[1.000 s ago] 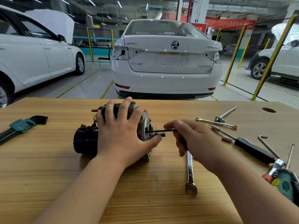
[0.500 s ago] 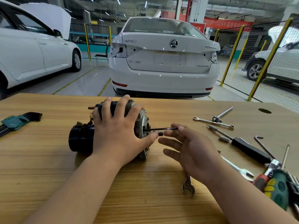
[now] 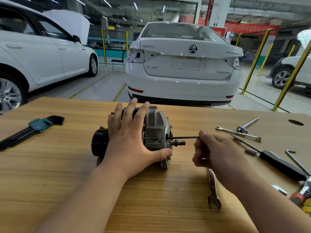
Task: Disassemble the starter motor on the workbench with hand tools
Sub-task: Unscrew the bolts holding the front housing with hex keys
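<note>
Head view: the starter motor (image 3: 154,128) is lying on its side at the middle of the counter (image 3: 50,174), with its grey end housing facing the right hand (image 3: 217,152). That hand is pinching the outer end of a thin dark rod (image 3: 183,137) with its other fingers curled under. The rod's far tip is sitting in the face of the housing, just above the short shaft stub (image 3: 180,143). Half a second ago the right hand was lying open with fingers spread just off the rod, and a second ago it was gripping it. So it is closing on the rod again, which looks like one more turn in a release-and-regrip cycle. I cannot tell whether the rod is a hex key or a long bolt.

The left hand (image 3: 129,145) is pressing on the motor body. Its fingers are lying straighter across the top than before, and the thumb is bracing against the lower flange. The motor itself is keeping its place.

Judging by this, the fastener is coming out by stages and the housing is not yet off. A spanner (image 3: 212,189) is lying untouched near the right wrist.
</note>
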Available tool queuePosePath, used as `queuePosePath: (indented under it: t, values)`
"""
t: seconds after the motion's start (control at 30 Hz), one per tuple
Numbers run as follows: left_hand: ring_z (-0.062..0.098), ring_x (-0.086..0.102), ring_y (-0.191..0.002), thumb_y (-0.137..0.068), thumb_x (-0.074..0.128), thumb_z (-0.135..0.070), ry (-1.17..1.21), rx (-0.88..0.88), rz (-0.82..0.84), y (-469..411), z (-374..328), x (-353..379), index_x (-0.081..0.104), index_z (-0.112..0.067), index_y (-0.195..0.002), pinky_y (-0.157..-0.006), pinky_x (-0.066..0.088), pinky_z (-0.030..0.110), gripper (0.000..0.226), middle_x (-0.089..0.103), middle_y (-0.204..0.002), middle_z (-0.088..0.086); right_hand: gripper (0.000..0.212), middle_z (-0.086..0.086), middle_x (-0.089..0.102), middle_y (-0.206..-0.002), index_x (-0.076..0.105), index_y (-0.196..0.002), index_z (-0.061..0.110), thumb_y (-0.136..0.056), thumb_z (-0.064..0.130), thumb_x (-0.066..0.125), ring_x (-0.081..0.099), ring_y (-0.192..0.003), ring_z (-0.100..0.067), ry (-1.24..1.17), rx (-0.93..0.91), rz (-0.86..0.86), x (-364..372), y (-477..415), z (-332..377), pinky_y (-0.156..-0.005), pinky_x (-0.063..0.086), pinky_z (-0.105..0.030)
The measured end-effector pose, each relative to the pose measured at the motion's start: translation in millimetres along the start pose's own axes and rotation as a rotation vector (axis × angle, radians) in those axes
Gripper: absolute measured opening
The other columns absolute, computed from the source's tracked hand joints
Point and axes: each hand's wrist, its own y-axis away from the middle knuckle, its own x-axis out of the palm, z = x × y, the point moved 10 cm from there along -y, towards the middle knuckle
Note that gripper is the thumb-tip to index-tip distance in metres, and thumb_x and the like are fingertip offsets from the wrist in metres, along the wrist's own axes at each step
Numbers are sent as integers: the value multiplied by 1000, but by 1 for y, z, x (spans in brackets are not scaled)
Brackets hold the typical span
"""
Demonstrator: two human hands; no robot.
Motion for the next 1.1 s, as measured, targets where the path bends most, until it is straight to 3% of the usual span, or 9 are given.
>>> queuePosePath:
  t: [0.23,0.43,0.53,0.63,0.7,0.8,0.9,1.03,1.1]
  values:
    - [9,-16,-144,-40,38,-97,-25,-104,23,-2,15,-3,-8,-55,-139,-116,0,41,117,-11,-148,-30,39,-9,70,-66,76,-68,20,-98,28,53,68,-65,-20,134,-125,109,0,-8,21,-73,57,-37]
    - [14,-16,-143,-43,38,-97,-20,-65,59,-2,7,2,-5,-65,-133,-116,6,47,104,-5,-147,-20,41,-13,59,-59,73,-61,8,-96,19,55,60,-56,-23,76,69,247,3,-13,6,-59,54,-31]
    - [13,-18,-142,-47,42,-93,12,-40,74,-4,4,5,-2,-68,-132,-115,5,48,99,-5,-147,-20,30,-7,46,-54,69,-61,9,-87,21,58,53,-51,-23,1,225,366,11,-6,-3,-59,54,-37]
    - [15,-19,-142,-49,45,-89,42,-7,116,-5,-1,11,3,-71,-132,-116,12,53,94,-5,-145,-22,23,4,28,-48,65,-63,12,-80,24,54,33,-37,-14,-151,455,477,25,12,-15,-45,47,-32]
    - [13,-18,-142,-49,49,-87,74,5,134,-7,-5,13,9,-70,-131,-114,19,53,93,-3,-143,-24,24,7,21,-48,65,-65,14,-81,26,52,23,-36,-10,-161,493,511,31,20,-18,-40,38,-25]
    - [10,-4,-136,-50,49,-87,118,-10,120,-12,-5,8,20,-67,-123,-108,25,49,81,10,-136,-20,30,5,20,-49,61,-66,15,-91,25,49,20,-39,-10,-50,400,474,29,19,-16,-39,31,-23]
    - [13,12,-124,-58,40,-91,116,-86,88,-27,-8,1,27,-56,-116,-104,23,43,70,18,-115,-13,40,1,31,-49,59,-68,14,-102,22,42,28,-41,-14,180,160,410,20,10,0,-41,35,-25]
    - [34,23,-133,-66,53,-84,-155,-266,234,-55,-12,13,22,-37,-141,-107,29,55,93,27,-143,4,34,5,43,-49,64,-72,30,-98,34,41,39,-46,-13,650,-187,322,15,5,29,-46,36,-23]
    - [36,24,-133,-70,57,-78,-222,-300,297,-59,-14,18,26,-31,-145,-103,33,54,94,31,-147,8,25,7,45,-51,62,-78,39,-93,41,42,38,-46,-7,775,-313,279,14,5,39,-46,33,-22]
